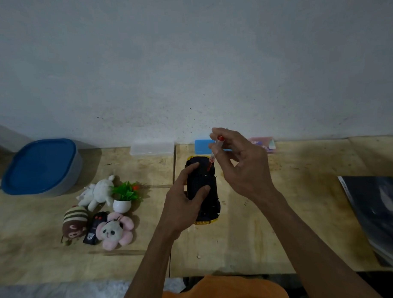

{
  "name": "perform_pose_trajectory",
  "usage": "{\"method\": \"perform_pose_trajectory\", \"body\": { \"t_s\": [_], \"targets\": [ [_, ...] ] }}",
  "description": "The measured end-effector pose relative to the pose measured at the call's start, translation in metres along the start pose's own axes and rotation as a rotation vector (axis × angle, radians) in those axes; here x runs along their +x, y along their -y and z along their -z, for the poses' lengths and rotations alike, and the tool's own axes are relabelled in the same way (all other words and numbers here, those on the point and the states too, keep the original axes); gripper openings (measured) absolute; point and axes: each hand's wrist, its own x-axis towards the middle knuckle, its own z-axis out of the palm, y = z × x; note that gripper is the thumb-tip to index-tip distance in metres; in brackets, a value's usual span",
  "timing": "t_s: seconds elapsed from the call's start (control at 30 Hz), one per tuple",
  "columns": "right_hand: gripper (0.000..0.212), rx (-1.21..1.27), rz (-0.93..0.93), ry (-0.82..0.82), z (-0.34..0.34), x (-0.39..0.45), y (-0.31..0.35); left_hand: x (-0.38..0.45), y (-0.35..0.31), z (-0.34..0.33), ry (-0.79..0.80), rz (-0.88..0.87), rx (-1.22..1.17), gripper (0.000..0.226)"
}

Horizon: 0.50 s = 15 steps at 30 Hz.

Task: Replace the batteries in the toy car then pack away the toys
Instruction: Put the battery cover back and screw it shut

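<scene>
Home: plush toys [97, 193], plywood table [282, 224]

table [283, 235]: wooden | on it: toy car [203, 193], plush toys [97, 194], lidded tub [42, 167], book [380, 216]

The room I work in is dim and the picture looks murky and soft. The wall [188, 60] ahead of me is a dull grey, darker toward the corners. My hands cast faint shadows on the table [293, 212]. The wide lens bends the table's far edge, and the book [378, 213] at my right stretches and blurs.
</scene>
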Motion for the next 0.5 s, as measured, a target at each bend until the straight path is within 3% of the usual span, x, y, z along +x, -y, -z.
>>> {"method": "perform_pose_trajectory", "body": {
  "t_s": [0.5],
  "targets": [
    [0.035, -0.085, 0.080, -0.008, 0.0008, 0.0044, -0.0023, -0.0025, -0.0004, 0.0014, 0.012, -0.021, -0.028, 0.055]
  ]
}}
